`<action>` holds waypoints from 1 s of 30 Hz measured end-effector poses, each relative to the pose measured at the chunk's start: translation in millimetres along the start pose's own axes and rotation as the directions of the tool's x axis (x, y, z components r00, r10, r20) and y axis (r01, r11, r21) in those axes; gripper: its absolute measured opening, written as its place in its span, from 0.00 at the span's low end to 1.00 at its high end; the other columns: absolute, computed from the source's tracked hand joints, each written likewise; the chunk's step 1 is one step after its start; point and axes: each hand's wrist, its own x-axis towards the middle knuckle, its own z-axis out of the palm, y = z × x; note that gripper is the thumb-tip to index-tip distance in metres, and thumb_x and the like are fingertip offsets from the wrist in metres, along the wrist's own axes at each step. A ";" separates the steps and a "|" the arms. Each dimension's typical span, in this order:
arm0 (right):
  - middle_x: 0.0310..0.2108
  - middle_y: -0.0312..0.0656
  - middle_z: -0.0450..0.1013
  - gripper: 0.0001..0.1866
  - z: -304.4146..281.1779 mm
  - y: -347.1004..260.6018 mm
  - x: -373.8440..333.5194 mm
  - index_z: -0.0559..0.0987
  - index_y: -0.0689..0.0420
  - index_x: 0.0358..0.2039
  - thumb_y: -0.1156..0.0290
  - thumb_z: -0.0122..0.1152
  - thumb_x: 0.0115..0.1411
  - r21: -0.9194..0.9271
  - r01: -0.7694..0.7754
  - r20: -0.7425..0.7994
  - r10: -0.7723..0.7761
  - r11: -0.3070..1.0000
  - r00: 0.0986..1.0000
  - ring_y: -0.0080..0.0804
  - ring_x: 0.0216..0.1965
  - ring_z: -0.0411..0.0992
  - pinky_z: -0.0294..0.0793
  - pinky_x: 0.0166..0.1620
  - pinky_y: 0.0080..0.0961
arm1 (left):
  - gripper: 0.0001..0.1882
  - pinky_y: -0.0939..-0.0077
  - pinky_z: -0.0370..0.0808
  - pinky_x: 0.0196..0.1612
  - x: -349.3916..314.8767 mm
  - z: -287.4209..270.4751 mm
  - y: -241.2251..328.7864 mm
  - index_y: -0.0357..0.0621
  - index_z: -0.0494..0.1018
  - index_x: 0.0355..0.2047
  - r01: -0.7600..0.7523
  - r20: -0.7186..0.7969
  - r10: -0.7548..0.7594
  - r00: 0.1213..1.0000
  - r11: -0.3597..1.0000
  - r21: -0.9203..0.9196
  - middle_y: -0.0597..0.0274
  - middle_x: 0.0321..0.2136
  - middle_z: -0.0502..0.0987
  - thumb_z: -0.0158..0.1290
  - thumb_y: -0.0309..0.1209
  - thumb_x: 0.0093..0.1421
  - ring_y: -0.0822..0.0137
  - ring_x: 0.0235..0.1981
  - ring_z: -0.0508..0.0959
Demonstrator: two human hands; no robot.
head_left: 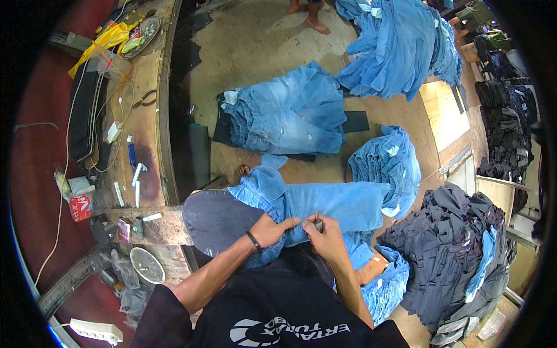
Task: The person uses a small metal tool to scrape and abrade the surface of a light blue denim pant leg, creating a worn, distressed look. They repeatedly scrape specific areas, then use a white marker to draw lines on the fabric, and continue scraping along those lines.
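Note:
A light-blue denim garment point(336, 200) with a gathered elastic waist is drawn over a rounded dark board point(217, 220) in front of me. My left hand point(271, 229) grips its near edge, thumb on top and the other fingers mostly hidden. Close beside it, my right hand point(326, 235) is closed around a small greenish tool with a metal tip point(318, 223), held against the cloth. The tool's exact kind is hidden by my fingers.
Stacks of blue denim garments point(284, 110) lie on the floor beyond. A large dark garment pile point(447, 249) stands at right. On the left wooden bench point(148, 75) are pliers point(144, 99), markers and cables. A bare foot point(318, 25) shows at the top.

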 end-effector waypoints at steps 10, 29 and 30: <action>0.19 0.26 0.65 0.06 4.7 -13.8 -11.0 0.80 0.59 0.33 0.72 0.62 0.68 0.312 -0.220 0.036 0.220 0.924 0.975 0.13 0.19 0.58 0.55 0.22 0.18 | 0.14 0.69 0.78 0.51 -3.5 -4.8 -1.1 0.34 0.77 0.52 0.037 0.054 -0.036 0.998 0.999 -0.032 0.64 0.43 0.82 0.59 0.29 0.69 0.72 0.44 0.79; 0.20 0.25 0.66 0.07 11.3 -6.8 -9.2 0.80 0.60 0.34 0.71 0.63 0.68 -0.001 0.025 -0.033 -0.025 1.000 0.999 0.12 0.21 0.60 0.56 0.23 0.18 | 0.18 0.69 0.76 0.57 -4.0 -6.3 -4.1 0.34 0.75 0.57 0.037 0.036 -0.037 0.999 0.999 -0.013 0.63 0.49 0.81 0.58 0.29 0.69 0.70 0.50 0.79; 0.20 0.25 0.66 0.07 12.3 -6.1 -8.8 0.80 0.60 0.35 0.71 0.63 0.68 0.073 -0.021 -0.034 0.024 0.997 0.999 0.12 0.20 0.59 0.55 0.22 0.17 | 0.18 0.69 0.76 0.57 -3.4 -6.9 -4.9 0.34 0.75 0.57 0.022 0.026 -0.021 0.999 1.000 -0.003 0.63 0.49 0.81 0.58 0.29 0.69 0.70 0.50 0.78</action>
